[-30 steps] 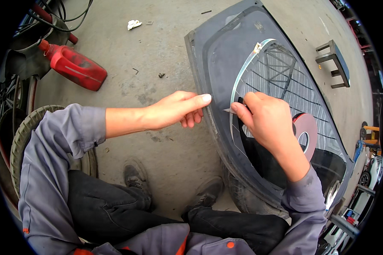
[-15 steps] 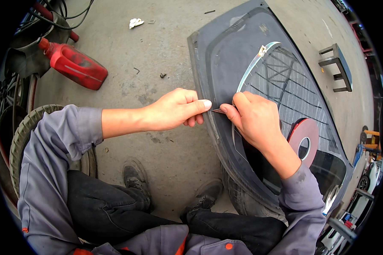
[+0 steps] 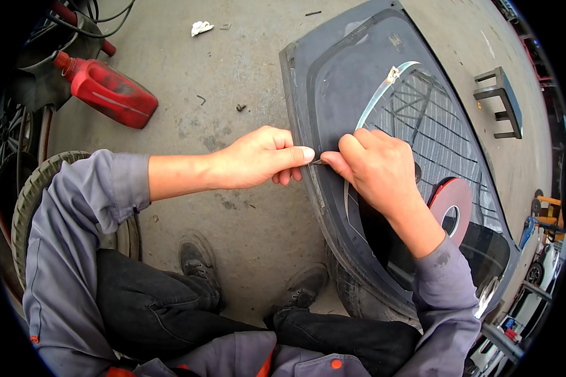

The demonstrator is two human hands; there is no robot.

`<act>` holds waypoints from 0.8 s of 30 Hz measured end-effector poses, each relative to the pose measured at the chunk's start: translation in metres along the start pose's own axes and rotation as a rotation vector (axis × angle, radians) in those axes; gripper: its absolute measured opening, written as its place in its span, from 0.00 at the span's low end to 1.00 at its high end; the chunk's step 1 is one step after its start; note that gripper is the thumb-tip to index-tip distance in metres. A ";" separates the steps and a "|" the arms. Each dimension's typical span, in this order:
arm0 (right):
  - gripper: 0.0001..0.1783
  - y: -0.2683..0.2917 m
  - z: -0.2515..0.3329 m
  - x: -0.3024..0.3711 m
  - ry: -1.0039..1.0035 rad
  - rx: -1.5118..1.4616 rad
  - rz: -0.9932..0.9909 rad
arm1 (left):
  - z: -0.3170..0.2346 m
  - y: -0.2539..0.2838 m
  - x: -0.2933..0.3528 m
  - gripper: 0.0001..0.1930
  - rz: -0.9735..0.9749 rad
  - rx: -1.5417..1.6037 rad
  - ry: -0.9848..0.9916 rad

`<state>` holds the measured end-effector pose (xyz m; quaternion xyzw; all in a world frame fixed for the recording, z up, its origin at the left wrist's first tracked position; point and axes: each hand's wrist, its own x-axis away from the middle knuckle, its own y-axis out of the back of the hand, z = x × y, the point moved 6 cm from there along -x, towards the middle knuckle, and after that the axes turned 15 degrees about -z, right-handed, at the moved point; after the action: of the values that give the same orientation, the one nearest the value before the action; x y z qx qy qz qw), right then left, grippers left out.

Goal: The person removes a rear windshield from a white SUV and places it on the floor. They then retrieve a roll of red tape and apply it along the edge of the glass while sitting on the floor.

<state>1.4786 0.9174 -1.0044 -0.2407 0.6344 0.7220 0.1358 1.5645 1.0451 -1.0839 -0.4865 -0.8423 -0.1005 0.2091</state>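
Before me lies a dark grey vehicle panel (image 3: 327,75) with a window, apparently a tailgate. My left hand (image 3: 261,158) is at its left edge, fingers curled and thumb pressed over them; what they pinch is hidden. Just across the edge, my right hand (image 3: 382,168) is closed over the panel, gripping a thin blade (image 3: 319,162) that points at my left thumb. A narrow pale strip (image 3: 347,204) hangs beneath the right hand. Beyond that hand a shiny curved strip (image 3: 372,105) lies along the glass. By my right wrist rests a red-edged tape roll (image 3: 461,200).
A tire (image 3: 352,286) sits under the panel's near end. To the left are a red jug (image 3: 116,97) and another tire (image 3: 34,195). A small dark stool (image 3: 504,100) stands at the right. Crumpled white paper (image 3: 201,27) lies on the floor ahead.
My right thumb has come slightly closer to my left thumb, and less of the blade shows between them. The left hand keeps its grip at the panel edge. The view has shifted a little.
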 end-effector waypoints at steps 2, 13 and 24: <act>0.21 -0.002 0.000 -0.001 0.034 0.021 0.002 | 0.000 0.000 -0.001 0.19 0.004 0.008 -0.006; 0.22 -0.002 0.003 -0.004 0.124 0.059 0.003 | -0.005 0.001 -0.001 0.20 -0.029 -0.038 -0.017; 0.22 -0.003 0.003 -0.001 0.142 0.037 -0.008 | -0.008 0.002 0.001 0.20 -0.037 -0.062 0.002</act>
<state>1.4804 0.9213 -1.0056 -0.2914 0.6546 0.6907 0.0978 1.5676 1.0435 -1.0768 -0.4770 -0.8475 -0.1309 0.1927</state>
